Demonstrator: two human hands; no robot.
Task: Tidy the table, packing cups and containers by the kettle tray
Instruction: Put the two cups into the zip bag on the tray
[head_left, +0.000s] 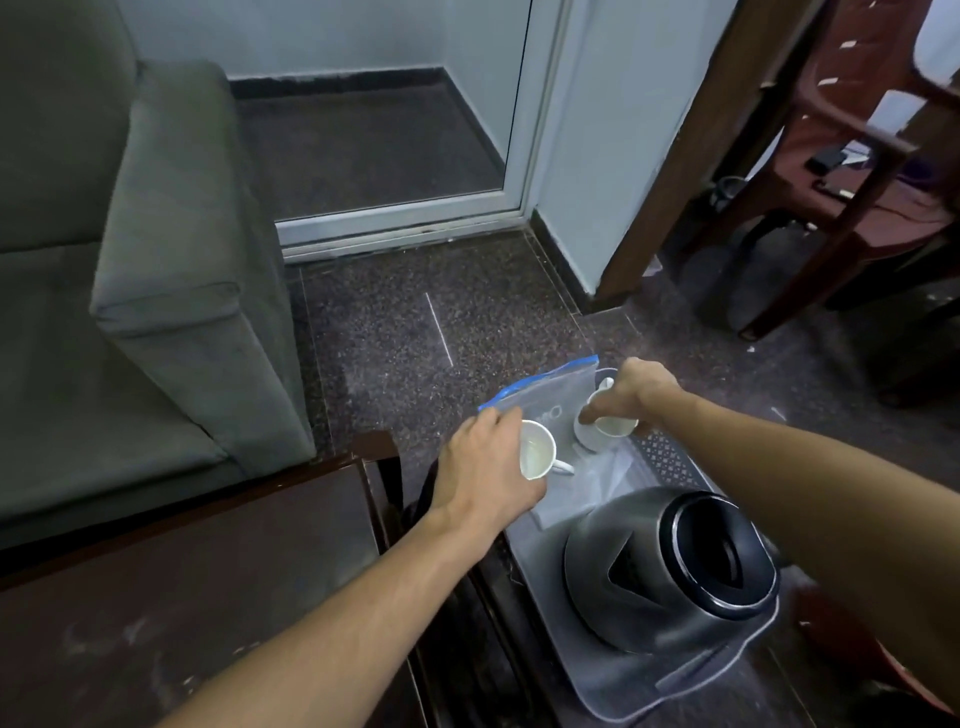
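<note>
White cup (537, 452): tipped sideways, left hand (485, 467) curled round its body, handle sticking out away from the palm.
Second cup (608, 428): right under the right hand (639, 392), gripped from above, wrist bent down.
Kettle (670, 566): on the tray (675, 680), nearer me than both hands.

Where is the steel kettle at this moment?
In the head view the kettle sits at lower right on the grey tray, nearer the camera than the white cup that the left hand grips.
</note>
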